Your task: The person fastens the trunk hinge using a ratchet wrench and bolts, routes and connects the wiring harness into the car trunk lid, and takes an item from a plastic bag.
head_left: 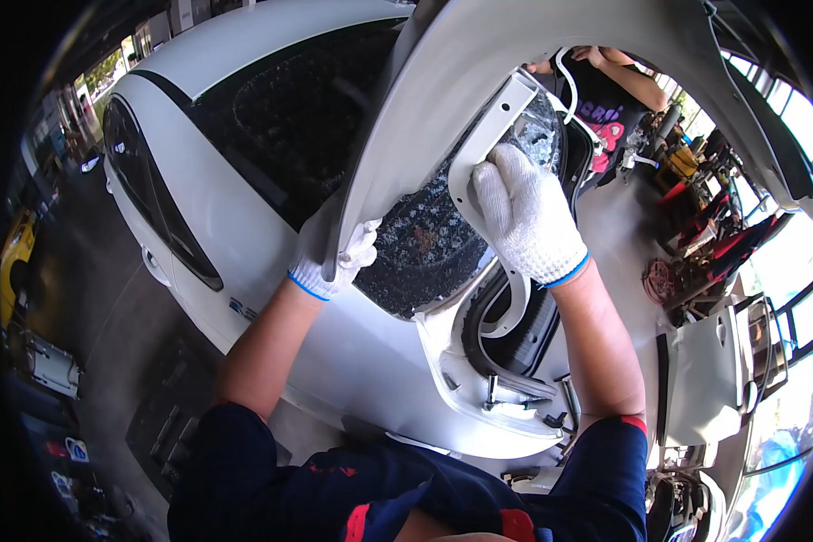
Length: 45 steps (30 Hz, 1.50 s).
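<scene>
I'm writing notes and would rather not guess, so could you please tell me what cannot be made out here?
All in the head view:
Curved car body panel: its top is cut off by the picture's upper edge.
Left hand: partly hidden behind the panel's edge.
Right hand: its palm is hidden behind the hand itself.
Co-worker: head hidden by the panel.
Badge on the white car: too small to read.
</scene>
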Each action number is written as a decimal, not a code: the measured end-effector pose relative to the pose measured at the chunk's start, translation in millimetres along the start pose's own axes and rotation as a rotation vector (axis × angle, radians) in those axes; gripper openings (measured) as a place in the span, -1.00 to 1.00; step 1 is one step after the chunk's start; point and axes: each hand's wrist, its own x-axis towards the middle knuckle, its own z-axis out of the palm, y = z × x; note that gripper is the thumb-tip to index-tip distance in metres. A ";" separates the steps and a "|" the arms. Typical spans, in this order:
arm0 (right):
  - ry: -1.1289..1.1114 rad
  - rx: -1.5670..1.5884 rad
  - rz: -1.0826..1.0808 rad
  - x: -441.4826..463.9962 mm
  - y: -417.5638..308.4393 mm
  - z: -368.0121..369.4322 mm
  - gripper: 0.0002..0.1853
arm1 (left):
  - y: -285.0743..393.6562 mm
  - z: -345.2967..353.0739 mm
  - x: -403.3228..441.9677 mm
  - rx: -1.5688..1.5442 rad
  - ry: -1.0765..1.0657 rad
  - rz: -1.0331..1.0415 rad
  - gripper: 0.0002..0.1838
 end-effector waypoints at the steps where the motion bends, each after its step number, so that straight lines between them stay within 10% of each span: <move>1: -0.009 -0.027 -0.005 0.9 0.6 -0.7 -0.81 | 1.1 -0.7 0.8 -0.007 -0.015 -0.007 -0.48; 16: -0.214 0.596 0.409 2.2 11.4 -4.2 -0.79 | 0.9 -3.9 -2.0 0.073 -0.026 0.017 -0.43; 22: -0.274 0.476 0.042 6.4 28.0 -11.5 -0.79 | 3.4 -2.7 -2.1 0.135 0.018 0.020 -0.46; 27: -0.431 0.457 0.444 18.8 0.7 -33.2 -0.81 | 0.4 10.9 -3.2 0.157 0.033 0.018 -0.52; 33: -0.030 -0.351 -0.199 8.7 -2.1 -22.0 -0.75 | 1.5 2.8 -0.5 0.126 -0.035 0.003 -0.50; 45: 0.016 -0.243 -0.158 6.9 -0.8 -17.7 -0.73 | 1.8 7.2 -0.8 0.139 0.043 0.023 -0.53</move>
